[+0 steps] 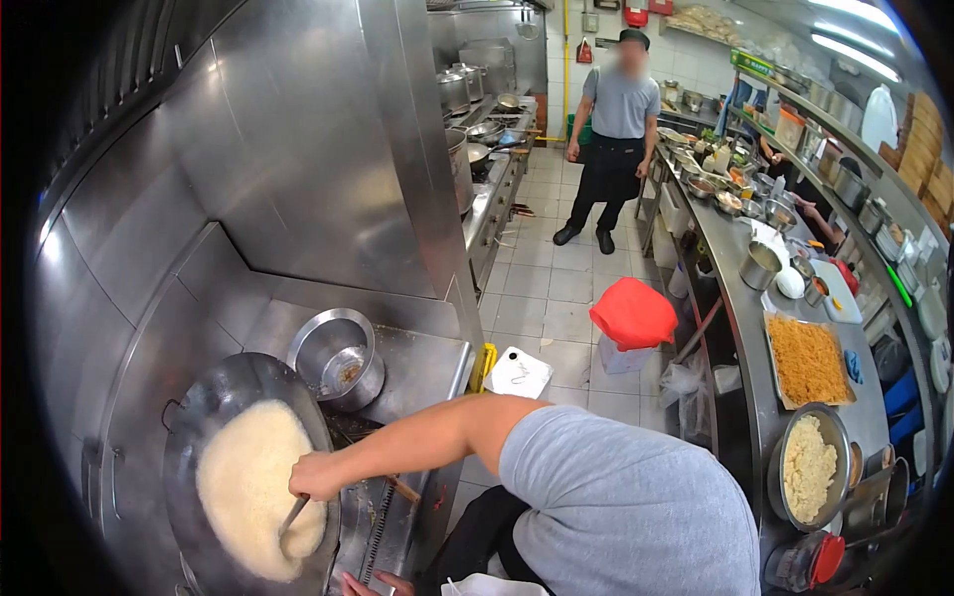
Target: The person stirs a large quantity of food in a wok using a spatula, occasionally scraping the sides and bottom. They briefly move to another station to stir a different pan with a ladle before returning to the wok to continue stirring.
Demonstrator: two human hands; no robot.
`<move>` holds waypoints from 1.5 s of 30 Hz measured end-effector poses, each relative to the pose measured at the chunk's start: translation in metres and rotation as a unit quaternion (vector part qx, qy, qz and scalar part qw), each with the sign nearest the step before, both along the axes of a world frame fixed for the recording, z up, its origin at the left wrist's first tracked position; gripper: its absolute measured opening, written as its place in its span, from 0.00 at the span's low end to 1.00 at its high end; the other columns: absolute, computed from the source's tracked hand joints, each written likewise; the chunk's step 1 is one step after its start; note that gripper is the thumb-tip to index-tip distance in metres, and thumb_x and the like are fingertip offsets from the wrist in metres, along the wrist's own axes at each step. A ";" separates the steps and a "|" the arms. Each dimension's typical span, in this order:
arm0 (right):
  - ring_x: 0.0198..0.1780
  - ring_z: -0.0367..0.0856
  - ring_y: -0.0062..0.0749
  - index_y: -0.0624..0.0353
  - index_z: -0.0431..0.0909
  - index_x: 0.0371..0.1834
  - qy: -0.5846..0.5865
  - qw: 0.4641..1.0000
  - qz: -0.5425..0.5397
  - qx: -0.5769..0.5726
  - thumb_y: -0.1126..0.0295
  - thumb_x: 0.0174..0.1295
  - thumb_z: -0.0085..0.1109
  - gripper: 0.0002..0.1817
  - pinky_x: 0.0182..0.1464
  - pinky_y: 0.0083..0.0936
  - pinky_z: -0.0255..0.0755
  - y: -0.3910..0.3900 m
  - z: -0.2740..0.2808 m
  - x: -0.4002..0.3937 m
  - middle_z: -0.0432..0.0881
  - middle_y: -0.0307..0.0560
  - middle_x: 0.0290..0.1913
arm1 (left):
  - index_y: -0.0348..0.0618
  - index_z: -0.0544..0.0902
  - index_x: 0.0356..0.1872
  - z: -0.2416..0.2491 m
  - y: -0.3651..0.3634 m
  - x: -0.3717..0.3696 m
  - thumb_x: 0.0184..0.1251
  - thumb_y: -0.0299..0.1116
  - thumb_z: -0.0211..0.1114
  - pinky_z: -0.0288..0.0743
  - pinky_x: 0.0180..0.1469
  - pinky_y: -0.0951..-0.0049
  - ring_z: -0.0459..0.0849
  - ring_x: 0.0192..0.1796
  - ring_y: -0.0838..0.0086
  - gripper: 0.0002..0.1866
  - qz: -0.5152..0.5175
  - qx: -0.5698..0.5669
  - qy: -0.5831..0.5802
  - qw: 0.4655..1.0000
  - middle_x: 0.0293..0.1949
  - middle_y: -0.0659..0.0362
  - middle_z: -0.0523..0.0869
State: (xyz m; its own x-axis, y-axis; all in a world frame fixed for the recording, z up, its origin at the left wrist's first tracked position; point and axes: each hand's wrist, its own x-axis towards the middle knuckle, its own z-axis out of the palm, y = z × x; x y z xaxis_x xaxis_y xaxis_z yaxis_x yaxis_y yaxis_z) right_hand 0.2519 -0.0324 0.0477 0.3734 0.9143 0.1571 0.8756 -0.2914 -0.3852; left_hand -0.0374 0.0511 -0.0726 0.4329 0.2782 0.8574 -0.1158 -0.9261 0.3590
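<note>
My right hand (314, 476) is closed around the handle of a metal cooking utensil (293, 517), whose lower end is hidden in pale, bubbling foam (248, 477). The foam fills much of a large, dark wok (189, 437) at the left. Only part of my left hand (383, 584) shows at the bottom edge, near the wok's right side and a metal coil; its grip is cut off by the frame. Beyond the wok's rim, a steel pot (335, 323) leans tilted on the steel counter (422, 363), with brown bits inside.
A person (618, 119) in a dark apron stands in the aisle. A red-covered bin (634, 313) and a white container (519, 373) stand on the tiled floor. The right-hand counter holds a tray of orange crumbs (810, 358) and a bowl of pale, crumbly food (810, 467).
</note>
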 end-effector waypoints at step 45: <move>0.48 0.94 0.60 0.60 0.89 0.45 0.004 0.993 -0.076 0.087 0.75 0.64 0.65 0.09 0.48 0.52 0.86 0.104 -0.044 -0.008 0.93 0.58 0.40 | 0.49 0.69 0.89 0.054 0.025 -0.022 0.71 0.57 0.72 0.57 0.83 0.22 0.57 0.88 0.26 0.48 0.000 0.036 0.226 0.973 0.90 0.37 0.61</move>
State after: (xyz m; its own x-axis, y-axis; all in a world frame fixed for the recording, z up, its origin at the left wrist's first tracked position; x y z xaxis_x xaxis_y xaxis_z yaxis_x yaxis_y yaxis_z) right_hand 0.2439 0.0712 0.0032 0.5064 0.8064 0.3054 0.8239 -0.3479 -0.4474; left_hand -0.0591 0.0761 -0.0186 0.7709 0.2242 0.5961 0.0394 -0.9510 0.3067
